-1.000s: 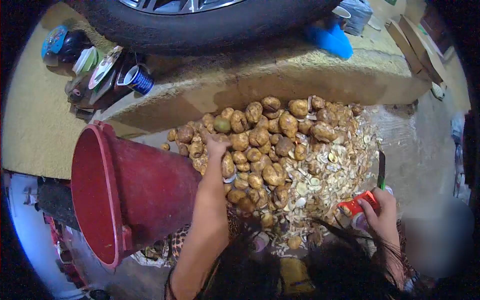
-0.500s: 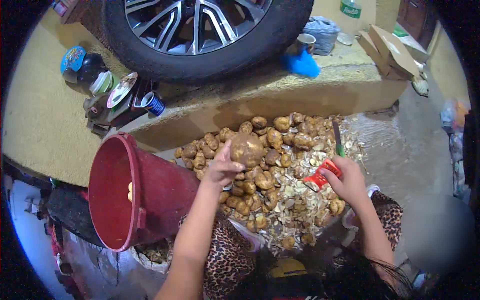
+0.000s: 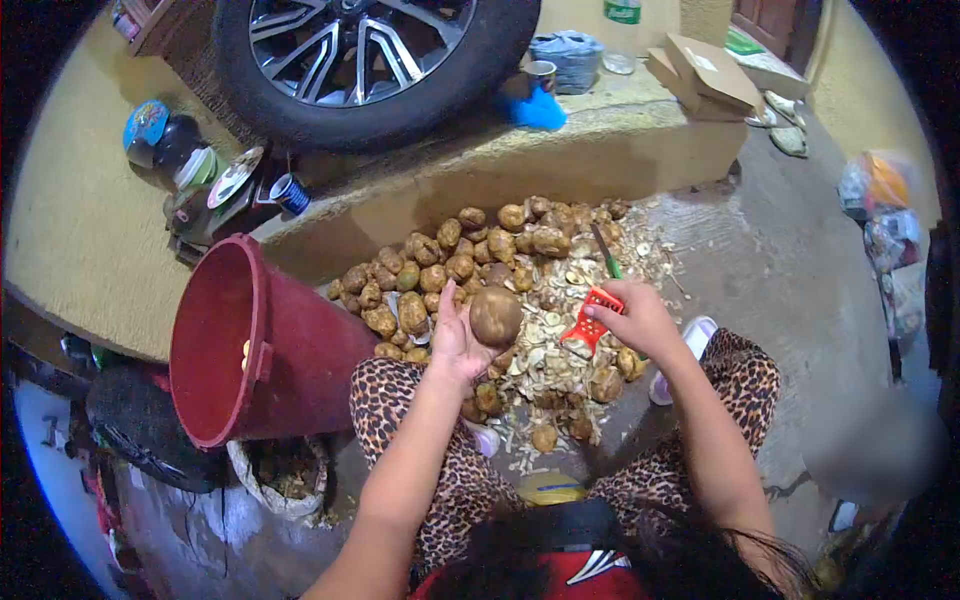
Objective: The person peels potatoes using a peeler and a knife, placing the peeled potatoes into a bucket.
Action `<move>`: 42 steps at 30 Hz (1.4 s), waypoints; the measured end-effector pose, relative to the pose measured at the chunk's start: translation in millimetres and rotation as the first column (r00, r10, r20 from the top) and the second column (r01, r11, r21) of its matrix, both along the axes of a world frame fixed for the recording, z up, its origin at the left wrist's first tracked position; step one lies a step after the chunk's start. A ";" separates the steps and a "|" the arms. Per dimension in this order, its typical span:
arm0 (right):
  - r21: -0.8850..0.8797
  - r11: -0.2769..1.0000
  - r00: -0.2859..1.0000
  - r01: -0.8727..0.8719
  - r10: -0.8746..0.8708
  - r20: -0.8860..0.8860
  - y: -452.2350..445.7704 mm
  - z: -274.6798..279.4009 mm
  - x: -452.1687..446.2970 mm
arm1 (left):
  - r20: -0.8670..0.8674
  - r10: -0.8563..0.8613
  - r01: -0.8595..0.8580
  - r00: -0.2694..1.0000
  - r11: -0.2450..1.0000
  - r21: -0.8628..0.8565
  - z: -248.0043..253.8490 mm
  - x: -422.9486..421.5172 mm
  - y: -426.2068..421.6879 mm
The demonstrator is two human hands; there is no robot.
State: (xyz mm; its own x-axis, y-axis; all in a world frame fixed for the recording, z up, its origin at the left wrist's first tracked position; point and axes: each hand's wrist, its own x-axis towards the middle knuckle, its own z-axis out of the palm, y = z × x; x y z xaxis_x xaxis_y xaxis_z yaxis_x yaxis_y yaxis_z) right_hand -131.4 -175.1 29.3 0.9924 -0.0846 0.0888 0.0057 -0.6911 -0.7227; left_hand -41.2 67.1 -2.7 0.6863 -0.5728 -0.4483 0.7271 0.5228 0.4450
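A large round brown potato point(image 3: 495, 317) rests against the palm and fingers of my left hand point(image 3: 460, 340), above the pile. My right hand point(image 3: 632, 315) is closed on a red peeler point(image 3: 590, 322) with holes in it. A knife point(image 3: 606, 250) with a green handle points up and left from the same hand. Beneath and beyond both hands, many unpeeled potatoes point(image 3: 412, 312) lie in a heap, and pale peelings point(image 3: 540, 378) are spread to its right and toward my feet.
At the left, a tilted red bucket point(image 3: 320, 350) holds something pale. A low concrete ledge point(image 3: 480, 190) runs behind the heap, carrying a car wheel point(image 3: 370, 130), a blue cup point(image 3: 290, 194) and cardboard point(image 3: 705, 75). A sack point(image 3: 240, 480) stands below the bucket.
My left hand has picked the large potato from the heap and brought it closer to me. My right hand, with the peeler and knife, has moved left and up toward it. The camera view has shifted.
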 end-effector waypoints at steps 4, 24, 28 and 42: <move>0.184 0.981 0.998 0.059 -0.056 -0.019 -2.1 -6.5 -23.2 | 0.098 -0.030 0.024 0.995 0.998 0.064 -7.7 -10.7 -4.6; 0.263 0.965 0.983 0.003 0.046 -0.179 13.2 -29.7 -22.1 | 0.022 -0.252 0.243 0.968 0.902 -0.357 -8.3 -21.0 -10.0; 0.190 0.979 0.982 -0.068 0.099 -0.159 17.4 -7.5 -13.5 | 0.040 -0.093 0.100 0.995 0.968 -0.230 4.7 -20.9 -14.7; -0.203 0.972 0.993 -0.119 0.120 -0.009 16.6 -7.3 -20.3 | 0.483 -0.272 0.159 0.832 0.952 0.263 12.9 -16.5 -30.2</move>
State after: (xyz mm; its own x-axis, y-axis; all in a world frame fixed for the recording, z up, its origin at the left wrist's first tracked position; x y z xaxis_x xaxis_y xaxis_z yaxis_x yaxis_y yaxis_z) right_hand -151.7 -158.5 22.0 0.9940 0.0544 0.0952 0.0990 -0.8175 -0.5673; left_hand -57.7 36.9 10.1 0.7182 -0.6683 -0.1939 0.4522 0.2364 0.8600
